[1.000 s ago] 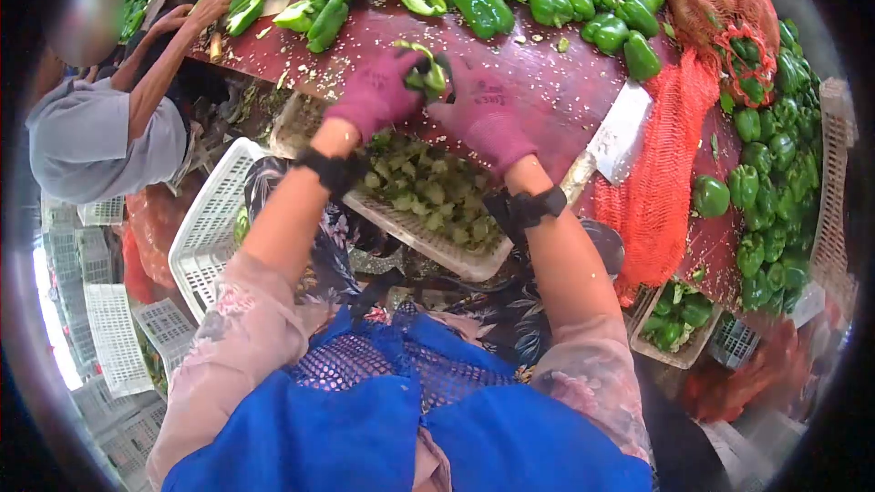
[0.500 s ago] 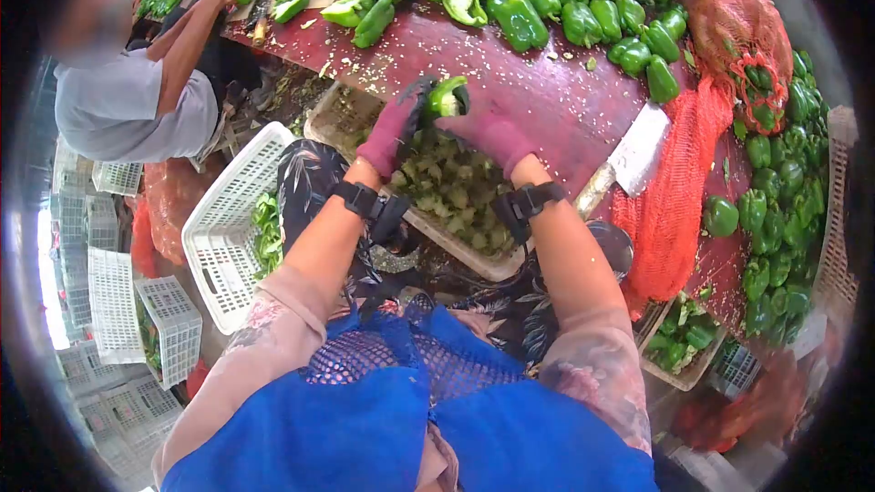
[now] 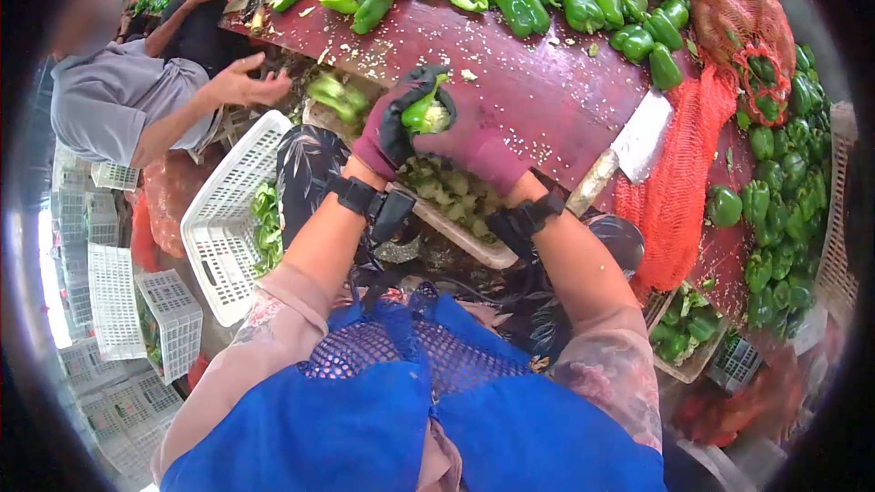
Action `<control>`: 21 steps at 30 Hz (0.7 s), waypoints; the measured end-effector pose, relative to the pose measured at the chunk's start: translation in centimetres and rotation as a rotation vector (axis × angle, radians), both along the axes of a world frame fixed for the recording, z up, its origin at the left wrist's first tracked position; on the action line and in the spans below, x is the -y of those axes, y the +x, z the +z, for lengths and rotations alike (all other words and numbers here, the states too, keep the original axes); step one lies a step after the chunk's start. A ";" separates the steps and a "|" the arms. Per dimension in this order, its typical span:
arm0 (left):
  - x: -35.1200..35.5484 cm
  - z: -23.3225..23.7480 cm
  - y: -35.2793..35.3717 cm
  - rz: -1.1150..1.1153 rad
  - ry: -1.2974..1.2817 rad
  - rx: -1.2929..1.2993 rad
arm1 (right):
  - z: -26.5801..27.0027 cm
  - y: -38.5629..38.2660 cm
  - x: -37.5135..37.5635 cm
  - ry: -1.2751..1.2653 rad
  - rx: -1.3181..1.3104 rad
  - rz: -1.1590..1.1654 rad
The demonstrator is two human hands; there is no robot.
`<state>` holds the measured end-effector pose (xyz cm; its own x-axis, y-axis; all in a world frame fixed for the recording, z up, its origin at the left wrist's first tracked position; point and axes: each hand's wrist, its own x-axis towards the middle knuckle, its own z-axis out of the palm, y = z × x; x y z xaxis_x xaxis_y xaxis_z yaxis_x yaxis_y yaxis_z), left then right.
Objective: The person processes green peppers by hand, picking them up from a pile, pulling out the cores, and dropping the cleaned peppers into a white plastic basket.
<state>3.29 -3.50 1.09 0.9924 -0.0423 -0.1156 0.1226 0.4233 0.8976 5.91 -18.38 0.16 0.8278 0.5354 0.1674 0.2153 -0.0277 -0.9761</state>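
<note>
My left hand [image 3: 394,123], in a pink and black glove, is closed round a green pepper half [image 3: 418,116] above the table's near edge. A pale seed core [image 3: 438,117] shows at the pepper's right side. My right hand [image 3: 472,138], gloved the same way, is closed on that side, its fingertips partly hidden. Directly below both hands stands a shallow crate [image 3: 474,249] of pepper cores and scraps. A cleaver [image 3: 640,141] lies flat on the red table [image 3: 547,100], right of my right hand. Left of my left hand, a blurred green pepper piece [image 3: 337,97] appears in mid-air.
Whole and halved peppers [image 3: 583,5] are heaped along the table's far side. Red mesh sacks [image 3: 679,187] lie at the right. A white crate [image 3: 214,260] with green pieces stands at my left. A co-worker's hand [image 3: 248,82] reaches in with spread fingers from the left.
My hands have shifted slightly left, and the pepper has turned, showing its core. The co-worker's arm has swung down towards me, and a blurred pepper piece has appeared near it.
</note>
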 end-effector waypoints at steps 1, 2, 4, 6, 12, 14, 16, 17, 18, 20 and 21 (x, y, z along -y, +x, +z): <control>-0.1 -0.1 -0.1 0.013 -0.028 -0.012 | 0.3 -0.2 0.0 -0.022 -0.004 0.006; -0.1 -0.2 -0.2 0.025 -0.056 -0.024 | 0.9 -0.5 0.0 -0.041 0.017 -0.009; -0.4 -0.8 -0.2 0.071 -0.101 -0.040 | 2.3 -1.1 0.0 -0.079 0.056 -0.039; -1.1 -2.0 0.2 0.153 -0.107 -0.050 | 2.4 -1.4 -0.3 -0.252 0.244 -0.150; -1.4 -2.8 0.8 0.480 0.204 -0.004 | 1.7 -1.2 -0.6 -0.589 0.315 -0.288; -0.8 -1.2 0.4 0.536 0.384 0.003 | 1.6 -1.1 -0.3 -0.486 0.144 -0.229; -2.5 -3.4 1.7 0.464 0.189 -0.001 | 0.6 -0.4 -0.1 -0.221 -0.177 -0.118; -3.3 -3.4 2.0 0.429 0.094 -0.002 | 0.1 -0.4 -0.1 -0.028 -0.307 -0.071; -4.1 -3.5 1.9 0.378 -0.077 -0.074 | 0.2 -0.4 -0.1 0.066 -0.364 -0.054; -4.7 -2.1 1.9 0.263 -0.425 -0.216 | 0.6 -0.3 0.8 0.250 -0.475 -0.025; -4.9 -2.4 1.5 0.245 -0.338 -0.091 | 1.3 -0.1 1.6 0.232 -0.600 0.030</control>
